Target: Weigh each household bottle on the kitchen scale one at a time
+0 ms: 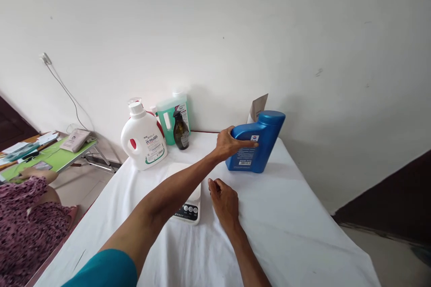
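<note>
Teal sleeve (104, 269) covers the near end of the left arm, which stretches far across the white cloth (296, 224). At its end the left hand (230, 143) wraps its fingers and thumb around the near-left edge of the blue bottle (257, 143), which stands upright, capped, toward the far right of the table. Nearer, the right hand (225, 201) lies palm down on the cloth with loosely curled fingers, holding nothing, just right of a white kitchen scale (189, 206) partly hidden under the left forearm. Far left stand a white detergent jug (144, 141), a dark spray bottle (181, 131) and a green jug (170, 114) against the wall. At the left edge sits a person in a patterned sleeve (20, 215) beside a green folding table (63, 154).
</note>
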A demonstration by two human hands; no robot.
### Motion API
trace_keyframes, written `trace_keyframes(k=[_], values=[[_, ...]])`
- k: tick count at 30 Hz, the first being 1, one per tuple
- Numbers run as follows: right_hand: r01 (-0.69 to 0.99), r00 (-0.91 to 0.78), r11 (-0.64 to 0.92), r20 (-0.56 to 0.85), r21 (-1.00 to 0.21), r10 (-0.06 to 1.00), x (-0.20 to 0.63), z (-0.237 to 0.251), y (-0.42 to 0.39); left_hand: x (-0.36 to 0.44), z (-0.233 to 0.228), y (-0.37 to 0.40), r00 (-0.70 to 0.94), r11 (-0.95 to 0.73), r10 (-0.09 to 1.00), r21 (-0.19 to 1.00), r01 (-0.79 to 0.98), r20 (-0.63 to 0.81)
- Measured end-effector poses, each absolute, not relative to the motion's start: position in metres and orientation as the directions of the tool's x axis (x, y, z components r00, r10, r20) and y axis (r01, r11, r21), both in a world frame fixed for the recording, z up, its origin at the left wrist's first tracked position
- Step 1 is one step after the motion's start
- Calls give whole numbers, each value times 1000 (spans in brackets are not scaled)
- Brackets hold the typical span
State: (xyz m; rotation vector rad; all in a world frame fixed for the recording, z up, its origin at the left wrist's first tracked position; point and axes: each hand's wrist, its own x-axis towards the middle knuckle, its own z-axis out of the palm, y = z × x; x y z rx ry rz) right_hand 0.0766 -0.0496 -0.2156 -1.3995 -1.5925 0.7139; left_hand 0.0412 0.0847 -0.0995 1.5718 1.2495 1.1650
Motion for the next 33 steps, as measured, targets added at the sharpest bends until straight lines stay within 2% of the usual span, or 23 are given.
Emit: trace_keyframes(k=[3, 6, 11, 17, 24, 33], values=[[476, 30, 199, 242, -856, 970, 75, -218, -48, 22, -78, 69, 78, -184, 981, 975, 122, 176], [487, 38, 182, 229, -854, 973, 74, -218, -47, -14, -50, 45, 55, -272, 962, 960, 67, 268], [489, 29, 187, 230, -852, 973, 75, -218, -47, -83, -24, -10, -12, -374, 926, 921, 111, 378], [497, 17, 182, 219, -848, 976, 75, -215, -49, -134, -43, -57, -109, -323, 932, 928, 187, 346], [475, 4, 194, 223, -858, 975, 77, -208, -54, -151, -75, -66, -177, -271, 934, 939, 211, 309], [454, 11, 167, 193, -875, 981, 77, -205, -57, -156, -69, -70, -112, -272, 934, 877, 395, 340]])
